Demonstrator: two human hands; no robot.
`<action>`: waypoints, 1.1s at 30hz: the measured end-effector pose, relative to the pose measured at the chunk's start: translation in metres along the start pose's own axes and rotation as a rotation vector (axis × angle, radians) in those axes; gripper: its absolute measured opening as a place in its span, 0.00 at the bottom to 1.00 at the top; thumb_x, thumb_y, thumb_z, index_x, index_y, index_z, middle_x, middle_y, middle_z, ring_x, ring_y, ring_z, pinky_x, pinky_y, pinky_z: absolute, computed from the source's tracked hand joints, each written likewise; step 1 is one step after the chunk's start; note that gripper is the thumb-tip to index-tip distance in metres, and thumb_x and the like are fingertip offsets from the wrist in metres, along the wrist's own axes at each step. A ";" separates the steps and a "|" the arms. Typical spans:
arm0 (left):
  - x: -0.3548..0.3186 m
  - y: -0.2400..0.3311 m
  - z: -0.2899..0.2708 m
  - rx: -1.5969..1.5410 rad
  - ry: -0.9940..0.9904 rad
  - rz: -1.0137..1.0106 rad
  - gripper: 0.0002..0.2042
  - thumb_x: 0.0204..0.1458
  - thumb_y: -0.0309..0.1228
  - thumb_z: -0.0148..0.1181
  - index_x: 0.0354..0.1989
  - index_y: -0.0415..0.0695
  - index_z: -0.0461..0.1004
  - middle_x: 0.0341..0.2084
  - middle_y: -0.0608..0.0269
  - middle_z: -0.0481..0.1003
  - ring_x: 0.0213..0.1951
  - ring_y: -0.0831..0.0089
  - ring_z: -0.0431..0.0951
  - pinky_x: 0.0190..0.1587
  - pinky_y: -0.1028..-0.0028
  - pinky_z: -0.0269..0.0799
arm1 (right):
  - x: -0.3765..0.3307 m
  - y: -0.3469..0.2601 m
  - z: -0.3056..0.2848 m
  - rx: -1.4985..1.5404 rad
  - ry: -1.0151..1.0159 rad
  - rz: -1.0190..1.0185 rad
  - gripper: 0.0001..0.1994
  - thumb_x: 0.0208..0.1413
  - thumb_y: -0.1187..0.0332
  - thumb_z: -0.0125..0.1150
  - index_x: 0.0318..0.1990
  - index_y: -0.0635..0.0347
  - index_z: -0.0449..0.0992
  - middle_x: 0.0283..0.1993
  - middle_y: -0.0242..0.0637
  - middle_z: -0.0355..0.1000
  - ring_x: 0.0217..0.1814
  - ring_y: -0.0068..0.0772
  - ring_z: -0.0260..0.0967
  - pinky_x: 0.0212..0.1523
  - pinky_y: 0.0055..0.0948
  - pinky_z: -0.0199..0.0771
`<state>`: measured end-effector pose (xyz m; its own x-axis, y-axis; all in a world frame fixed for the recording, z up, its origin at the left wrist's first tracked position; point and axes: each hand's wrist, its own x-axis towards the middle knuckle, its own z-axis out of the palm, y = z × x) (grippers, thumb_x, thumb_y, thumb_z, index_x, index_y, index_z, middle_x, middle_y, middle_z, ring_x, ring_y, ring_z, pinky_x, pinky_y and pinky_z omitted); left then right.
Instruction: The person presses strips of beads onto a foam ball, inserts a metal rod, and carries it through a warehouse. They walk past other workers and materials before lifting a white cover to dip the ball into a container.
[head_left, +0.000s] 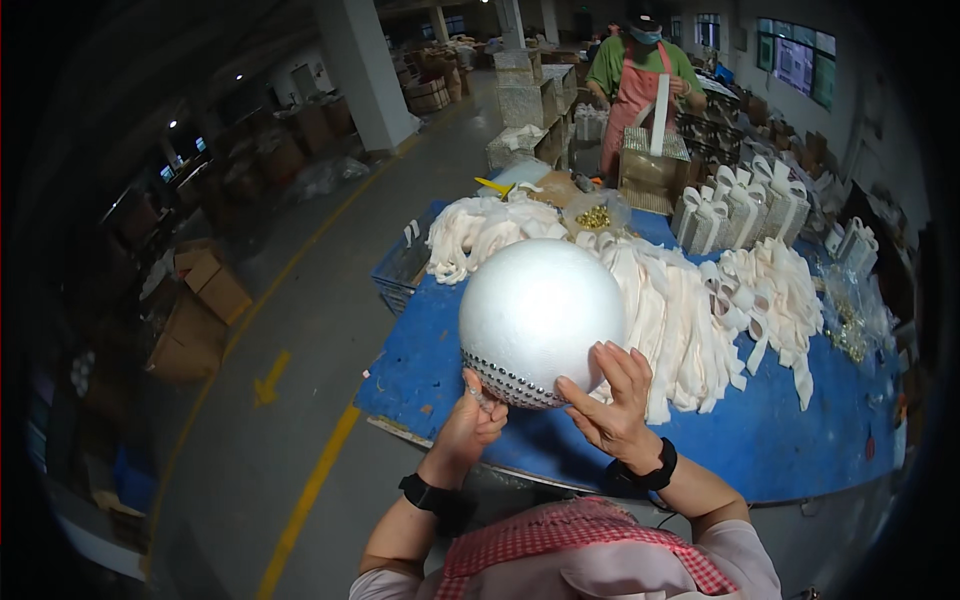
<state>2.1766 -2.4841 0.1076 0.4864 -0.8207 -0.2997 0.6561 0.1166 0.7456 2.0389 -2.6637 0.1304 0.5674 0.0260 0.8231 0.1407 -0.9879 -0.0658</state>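
Holding position above the near edge of the blue worktop (800, 440): one white foam ball (541, 315), raised between both hands. Being round, the ball has no long axis; its single marked end, a cap of small silver studs (510, 385) set in rows, points down and toward the person. Upper part of the ball is bare.

Left hand (468, 428): below the ball at its lower left, fingers pinched together at the edge of the studs; what they pinch is too small to tell.

Right hand (612, 405): under the ball at its lower right, fingers spread and pressed against the surface, cupping it.

Both wrists carry black bands.

Behind the ball on the worktop: heaps of cream ribbon (690, 310), a clear bag of small gold pieces (594, 216), and farther back a row of white gift boxes with bows (740, 210).

Beyond the ball, at the far end of the worktop: another person in a green shirt and pink apron (640, 85), standing.

Left of the ball, on the floor: cardboard boxes (205, 295) and a yellow line (305, 500).
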 end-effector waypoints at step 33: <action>-0.081 -0.072 0.010 0.333 0.578 0.118 0.08 0.60 0.40 0.46 0.34 0.51 0.66 0.20 0.78 0.64 0.20 0.89 0.60 0.18 0.85 0.51 | -0.024 -0.018 -0.043 0.303 -0.126 0.094 0.12 0.48 0.60 0.60 0.41 0.45 0.80 0.62 0.43 0.60 0.65 0.49 0.51 0.64 0.45 0.44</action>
<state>2.0843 -2.4316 0.0837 0.8350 -0.3713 -0.4060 0.4117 -0.0678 0.9088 1.9883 -2.6529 0.1360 0.6826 -0.0257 0.7303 0.3068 -0.8970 -0.3183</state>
